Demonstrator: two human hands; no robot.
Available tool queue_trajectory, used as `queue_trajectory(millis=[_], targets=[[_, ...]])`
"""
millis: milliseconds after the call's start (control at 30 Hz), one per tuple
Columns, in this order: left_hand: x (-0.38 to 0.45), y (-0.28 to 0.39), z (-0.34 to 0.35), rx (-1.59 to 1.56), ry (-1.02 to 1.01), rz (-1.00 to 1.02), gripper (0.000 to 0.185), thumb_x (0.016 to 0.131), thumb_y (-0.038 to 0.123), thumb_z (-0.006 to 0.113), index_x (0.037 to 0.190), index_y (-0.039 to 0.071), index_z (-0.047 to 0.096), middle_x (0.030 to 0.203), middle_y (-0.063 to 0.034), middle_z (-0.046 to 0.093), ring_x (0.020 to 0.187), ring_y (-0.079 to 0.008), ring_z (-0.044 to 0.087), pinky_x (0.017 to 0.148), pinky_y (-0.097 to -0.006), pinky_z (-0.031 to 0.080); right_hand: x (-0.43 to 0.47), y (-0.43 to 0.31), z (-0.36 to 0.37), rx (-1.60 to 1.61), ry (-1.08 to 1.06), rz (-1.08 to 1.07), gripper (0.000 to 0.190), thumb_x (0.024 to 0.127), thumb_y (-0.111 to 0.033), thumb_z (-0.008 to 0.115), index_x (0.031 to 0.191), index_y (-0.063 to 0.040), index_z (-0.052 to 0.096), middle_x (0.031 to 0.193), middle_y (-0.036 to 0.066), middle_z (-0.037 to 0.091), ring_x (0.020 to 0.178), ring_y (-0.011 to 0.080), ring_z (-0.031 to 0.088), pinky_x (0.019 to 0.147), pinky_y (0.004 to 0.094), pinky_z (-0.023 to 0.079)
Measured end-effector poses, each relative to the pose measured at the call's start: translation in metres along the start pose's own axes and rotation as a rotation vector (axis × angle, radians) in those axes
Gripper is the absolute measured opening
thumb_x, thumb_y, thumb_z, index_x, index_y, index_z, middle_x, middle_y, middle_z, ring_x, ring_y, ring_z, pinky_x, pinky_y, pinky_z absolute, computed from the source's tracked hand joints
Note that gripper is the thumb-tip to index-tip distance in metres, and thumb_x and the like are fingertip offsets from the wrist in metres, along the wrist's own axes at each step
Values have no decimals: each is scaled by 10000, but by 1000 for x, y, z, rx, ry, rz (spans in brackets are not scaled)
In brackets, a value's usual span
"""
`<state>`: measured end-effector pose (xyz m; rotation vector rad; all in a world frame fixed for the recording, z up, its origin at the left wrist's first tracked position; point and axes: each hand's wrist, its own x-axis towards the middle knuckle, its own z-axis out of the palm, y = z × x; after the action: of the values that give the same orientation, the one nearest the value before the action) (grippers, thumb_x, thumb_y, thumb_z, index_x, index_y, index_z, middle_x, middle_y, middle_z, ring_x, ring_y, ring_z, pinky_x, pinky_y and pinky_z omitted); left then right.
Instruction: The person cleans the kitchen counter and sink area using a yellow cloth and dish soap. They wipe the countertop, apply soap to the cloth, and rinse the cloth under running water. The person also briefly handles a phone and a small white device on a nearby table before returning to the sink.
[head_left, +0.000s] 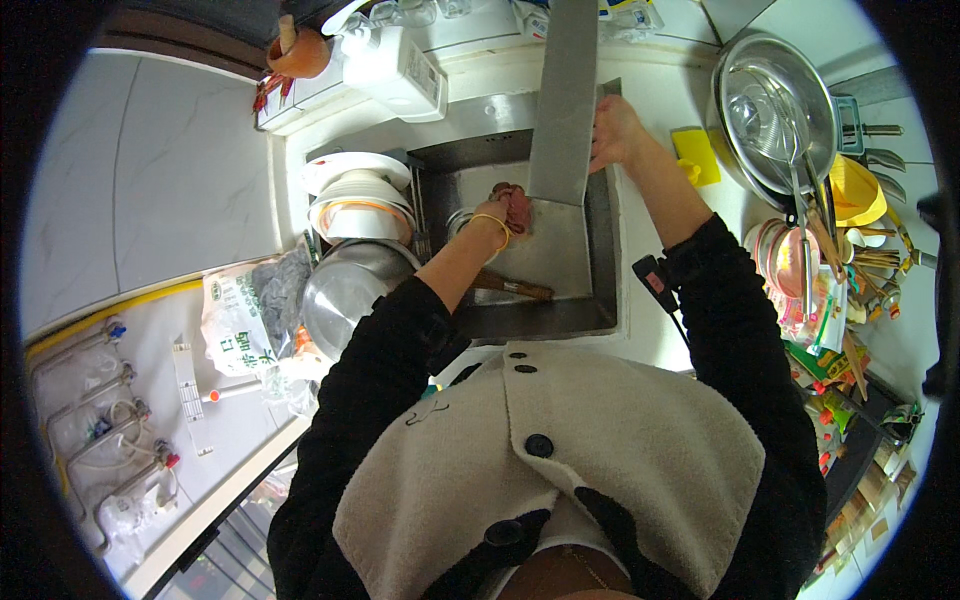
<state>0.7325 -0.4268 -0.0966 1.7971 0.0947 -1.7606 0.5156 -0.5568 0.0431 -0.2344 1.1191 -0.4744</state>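
Note:
My left hand (495, 208) reaches into the stainless steel sink (517, 324), its fingers closed on a crumpled pink-red cloth (516, 210). A yellow band circles that wrist. My right hand (615, 131) is at the right edge of a long flat grey metal panel (564, 105), fingers curled against it and partly hidden. The panel runs from the view's top edge down over the sink. A round metal item (459, 219) lies beside my left hand, mostly covered. Below my left forearm, a brown wooden piece (517, 285) lies in the sink.
Stacked white bowls (360, 196) and a metal pot (352, 292) stand left of the sink. A white pump jug (397, 71) is behind it. To the right are a yellow sponge (697, 154) and steel basins (724, 135). A small black device (655, 281) hangs by my right sleeve.

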Motion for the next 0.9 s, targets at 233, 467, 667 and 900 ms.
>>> queue_trajectory(millis=[233,467,667,900], targets=[[-12,-2,13,-100,-147,22,371,993,135,389,1347,23,398,1231,-170,528,1044,-261,595,779,-401,544,67,109,-8,-1044,-64,-393,297,795,-286,564,918,-39,674,1034,182,613,988,338,559,846,519,446],[36,-18,4,64,-119,-50,163,955,115,485,1085,33,540,925,-116,620,780,-223,629,639,-337,568,87,141,-5,-1397,-167,-612,221,729,-217,664,859,-41,697,888,177,649,837,329,620,779,443,498],[20,-22,2,268,-48,20,428,959,96,463,1376,24,394,1235,-177,552,862,-222,612,631,-342,510,94,153,-5,-1489,-79,-607,177,703,-172,706,820,-40,705,810,179,667,749,336,652,735,402,530],[-13,-14,5,297,-94,75,181,968,125,467,1104,62,567,880,-65,617,647,-150,576,494,-306,439,98,155,-21,-1221,-151,-680,222,656,-149,731,849,-43,702,825,162,684,756,296,669,704,386,532]])
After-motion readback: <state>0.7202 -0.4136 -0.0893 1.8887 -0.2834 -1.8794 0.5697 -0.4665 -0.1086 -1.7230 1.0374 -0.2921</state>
